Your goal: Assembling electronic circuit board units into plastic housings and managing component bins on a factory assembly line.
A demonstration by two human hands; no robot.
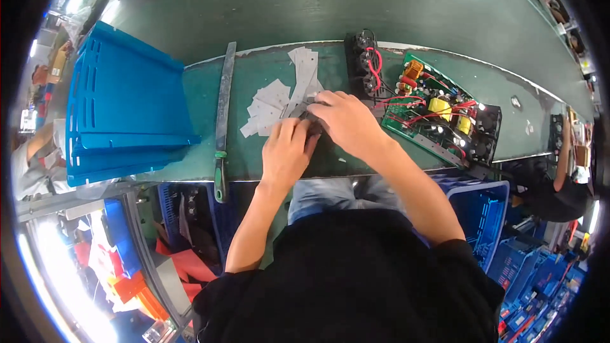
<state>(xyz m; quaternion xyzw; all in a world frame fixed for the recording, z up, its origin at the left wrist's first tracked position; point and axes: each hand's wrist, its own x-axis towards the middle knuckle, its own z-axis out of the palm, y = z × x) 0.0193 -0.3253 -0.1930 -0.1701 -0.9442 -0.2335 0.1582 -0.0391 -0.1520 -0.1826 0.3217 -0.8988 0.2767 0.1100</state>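
My left hand and my right hand meet over the near part of the green worktop, fingers bent and pressed together. Between their fingertips is something small and dark, mostly hidden, that I cannot make out. Just beyond them lies a loose pile of thin grey sheets with small holes, fanned out and overlapping. Longer grey strips stretch away from the pile. Right of my right hand sits a green circuit board with yellow-wrapped parts, red wires and black fans.
A blue plastic bin stands at the left. Beside it lies a long flat blade-like tool, its green-and-black handle over the table edge. A black fan block with red wires is behind the board. Below right is another blue crate. Co-workers sit at both sides.
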